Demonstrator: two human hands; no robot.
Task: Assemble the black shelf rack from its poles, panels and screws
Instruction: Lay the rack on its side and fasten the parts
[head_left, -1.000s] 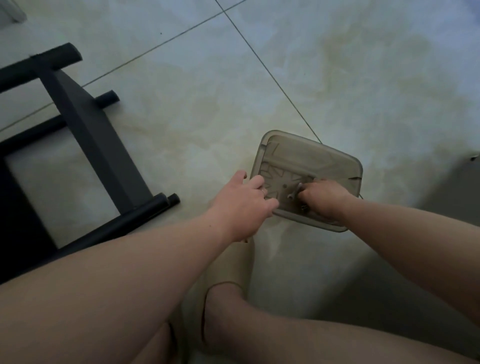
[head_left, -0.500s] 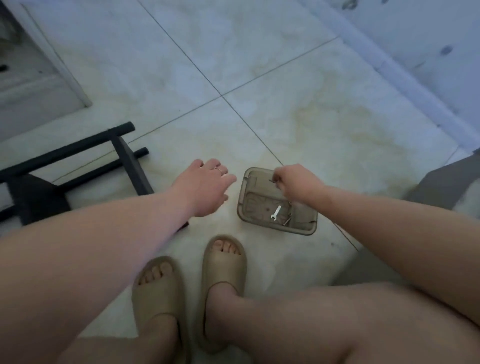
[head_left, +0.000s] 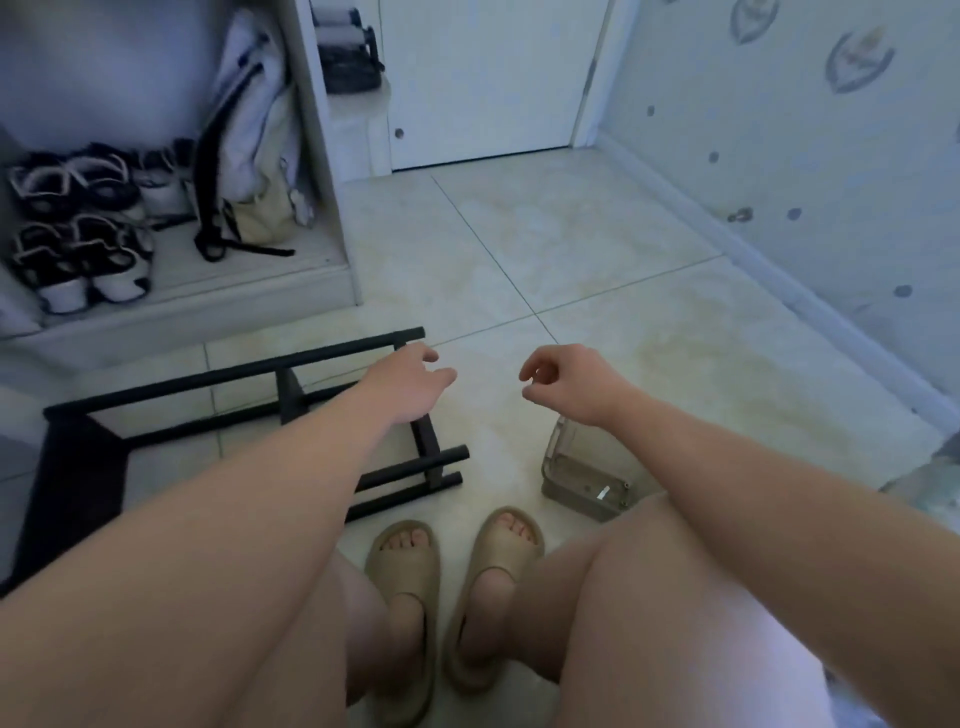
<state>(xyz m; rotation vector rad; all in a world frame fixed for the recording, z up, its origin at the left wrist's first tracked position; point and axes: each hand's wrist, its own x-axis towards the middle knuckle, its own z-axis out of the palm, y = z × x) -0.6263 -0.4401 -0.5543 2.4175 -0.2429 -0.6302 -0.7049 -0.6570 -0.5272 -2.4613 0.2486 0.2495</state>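
The partly built black shelf rack (head_left: 291, 400) lies on its side on the tiled floor at left, its poles pointing toward my feet. My left hand (head_left: 410, 387) hovers over the rack's right end with relaxed, spread fingers, holding nothing. My right hand (head_left: 569, 382) hangs in the air beside it. Its fingers are curled and the thumb and forefinger pinch what looks like a small screw, too small to see plainly. Below that hand a clear plastic box (head_left: 558, 467) stands on the floor, holding a small wrench (head_left: 602, 492) and a few screws.
My knees and feet in tan slippers (head_left: 452, 587) fill the bottom of the view. An open closet with shoes (head_left: 78, 234) and a bag (head_left: 254, 156) stands at far left. A white door (head_left: 488, 78) and a wall (head_left: 805, 156) close off the back and right.
Both hands left the plastic box and rose. The left hand moved over the rack's end, and the right came up with its fingers pinched. The view tilted up to show the room.
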